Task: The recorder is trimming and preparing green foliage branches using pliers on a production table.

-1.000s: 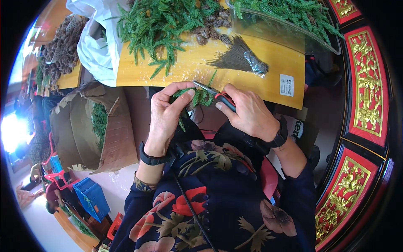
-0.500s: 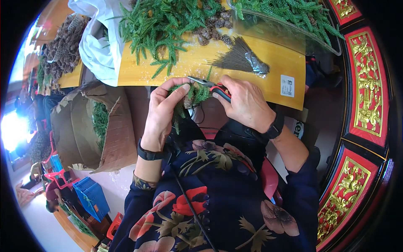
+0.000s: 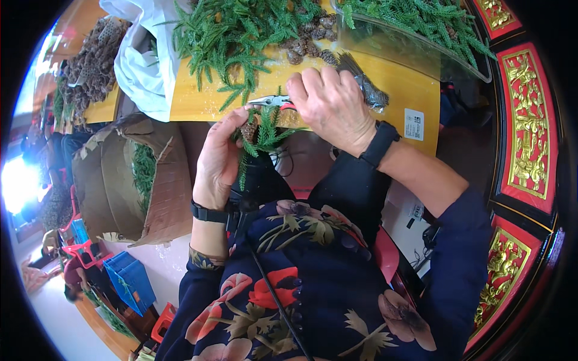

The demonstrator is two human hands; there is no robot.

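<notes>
My left hand is closed on a small green sprig with a brown pine cone among its needles, just off the table's near edge. Red-handled needle-nose pliers are in my right hand; their jaws reach left to my left fingertips. Whether the jaws grip a wire there is too small to make out. Behind my right hand lies a bundle of thin brown wires, partly covered by it. Beyond both hands is a heap of green artificial branches.
Loose pine cones lie beside the heap on the yellow table. A clear plastic bin of greenery stands far right, a white bag far left. Left of my knees sits an open cardboard box. Carved red-and-gold panels line the right.
My right hand has moved up and left, turning the pliers so that they lie nearly level and the hand covers part of the wire bundle. The sprig has shifted slightly left with my left hand.
</notes>
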